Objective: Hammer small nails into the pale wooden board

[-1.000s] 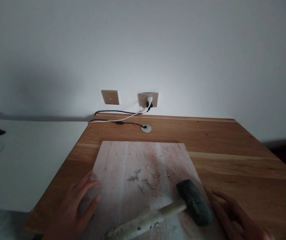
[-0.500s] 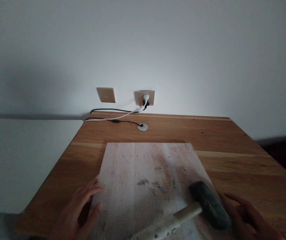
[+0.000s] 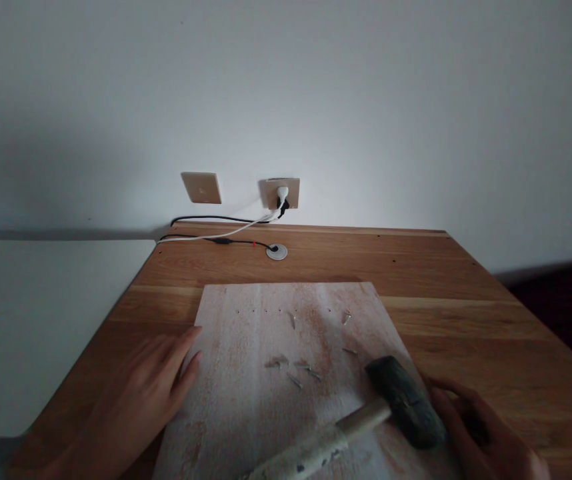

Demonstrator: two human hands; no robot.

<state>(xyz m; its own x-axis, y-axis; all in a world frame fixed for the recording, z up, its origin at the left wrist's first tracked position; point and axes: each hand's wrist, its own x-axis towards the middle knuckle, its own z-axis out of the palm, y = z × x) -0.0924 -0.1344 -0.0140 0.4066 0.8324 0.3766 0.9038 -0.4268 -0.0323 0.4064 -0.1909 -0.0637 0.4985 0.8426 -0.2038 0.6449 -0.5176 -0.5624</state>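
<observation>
A pale, reddish-stained wooden board lies on the wooden desk. My left hand grips its left edge, with thumb and fingertips just over the rim. My right hand is curled against the right edge, beside the hammer head; its fingertips are partly hidden. A mallet-type hammer with a dark head and a pale, worn handle rests across the board's lower right, held by neither hand. Several loose nails lie scattered on the board. A row of small dark dots crosses its far end.
Behind the board, black and white cables run along the desk to a wall socket and a round cable grommet. Another beige wall plate is to the left. A white surface adjoins the desk's left side.
Loose nails at the right and far part of the board have shifted and turned. My left hand has moved farther up the left edge. The whole view has shifted slightly.
</observation>
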